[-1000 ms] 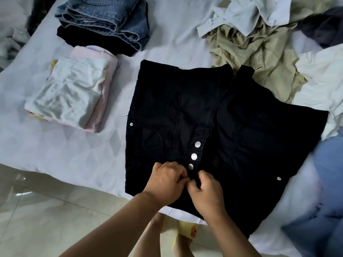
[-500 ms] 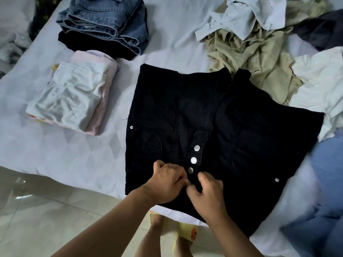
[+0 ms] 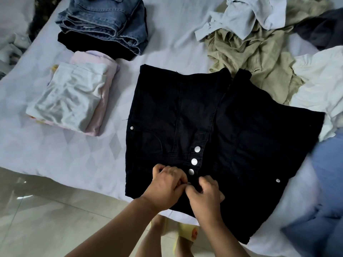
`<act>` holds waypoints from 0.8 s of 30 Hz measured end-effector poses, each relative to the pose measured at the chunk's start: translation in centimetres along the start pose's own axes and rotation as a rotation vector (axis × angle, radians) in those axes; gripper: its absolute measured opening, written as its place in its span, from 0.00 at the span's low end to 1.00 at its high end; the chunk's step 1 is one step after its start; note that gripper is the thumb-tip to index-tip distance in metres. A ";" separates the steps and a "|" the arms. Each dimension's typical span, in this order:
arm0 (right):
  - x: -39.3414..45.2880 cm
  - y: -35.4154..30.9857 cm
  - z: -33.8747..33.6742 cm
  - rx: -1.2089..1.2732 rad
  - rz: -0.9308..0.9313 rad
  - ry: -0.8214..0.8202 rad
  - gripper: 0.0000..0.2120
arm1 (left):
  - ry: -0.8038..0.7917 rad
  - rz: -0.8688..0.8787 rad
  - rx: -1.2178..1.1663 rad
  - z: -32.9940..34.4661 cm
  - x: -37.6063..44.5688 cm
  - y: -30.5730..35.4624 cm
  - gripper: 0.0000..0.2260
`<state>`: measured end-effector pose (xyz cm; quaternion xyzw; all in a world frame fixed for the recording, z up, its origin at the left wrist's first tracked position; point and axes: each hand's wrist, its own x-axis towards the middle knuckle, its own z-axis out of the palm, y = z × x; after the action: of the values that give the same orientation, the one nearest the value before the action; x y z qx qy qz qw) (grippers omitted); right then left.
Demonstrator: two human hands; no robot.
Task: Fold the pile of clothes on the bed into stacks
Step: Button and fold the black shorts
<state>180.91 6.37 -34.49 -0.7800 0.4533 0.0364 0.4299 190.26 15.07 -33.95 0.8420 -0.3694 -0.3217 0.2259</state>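
Observation:
Black denim shorts with silver snap buttons lie flat on the white bed, waistband toward me. My left hand and my right hand meet at the button fly near the waistband, fingers curled and pinching the fabric just below the lowest visible button. Left of the shorts sits a folded stack of pale tops. Behind that is a folded stack of blue jeans on a black garment. An unfolded pile of olive, white and light grey clothes lies at the back right.
The bed's front edge runs just under my hands, with glossy tiled floor below it. Blue fabric lies at the right edge. My feet in yellow slippers stand by the bed.
Both hands stay at the button fly, working the fabric with small finger movements. The shorts have not shifted on the bed.

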 end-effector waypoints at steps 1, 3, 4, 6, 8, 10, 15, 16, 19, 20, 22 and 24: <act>0.0 0.1 0.1 0.002 -0.003 0.003 0.11 | 0.009 0.002 -0.006 0.1 0.0 -0.1 0.06; 0.0 0.4 0.4 0.000 -0.026 0.020 0.11 | 0.027 0.010 0.016 0.2 0.0 -0.2 0.04; 0.0 0.6 0.5 -0.003 -0.040 0.031 0.11 | 0.034 0.019 0.040 0.3 0.0 -0.2 0.04; 0.0 1.0 0.8 -0.004 -0.077 0.062 0.08 | 0.036 0.041 0.076 0.3 0.1 -0.3 0.06; -0.1 1.2 1.0 -0.005 -0.113 0.091 0.06 | 0.046 0.076 0.095 0.2 0.2 -0.2 0.11; -0.1 1.4 1.2 -0.015 -0.159 0.121 0.06 | 0.097 0.138 0.112 0.5 0.3 -0.6 0.10; 0.1 1.7 1.2 -0.050 -0.246 0.161 0.08 | 0.231 0.291 0.092 1.2 0.3 -1.6 0.07; 0.2 1.7 1.3 -0.053 -0.250 0.163 0.08 | 0.247 0.314 0.102 1.3 0.3 -1.7 0.07; 0.3 1.2 1.3 0.007 -0.196 0.140 0.05 | 0.284 0.355 0.159 1.5 0.5 -2.0 0.09; 0.4 1.1 1.2 0.021 -0.196 0.133 0.05 | 0.292 0.364 0.173 1.6 0.6 -2.2 0.09; 0.7 1.2 1.0 -0.022 -0.277 0.137 0.05 | 0.307 0.392 0.210 1.6 0.9 -2.5 0.09; 1.2 1.5 0.3 -0.117 -0.399 0.129 0.09 | 0.308 0.419 0.263 1.5 1.0 -2.7 0.10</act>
<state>180.62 5.47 -36.20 -0.8786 0.3136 -0.0732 0.3526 191.01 15.71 -37.02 0.8084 -0.5351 -0.0860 0.2298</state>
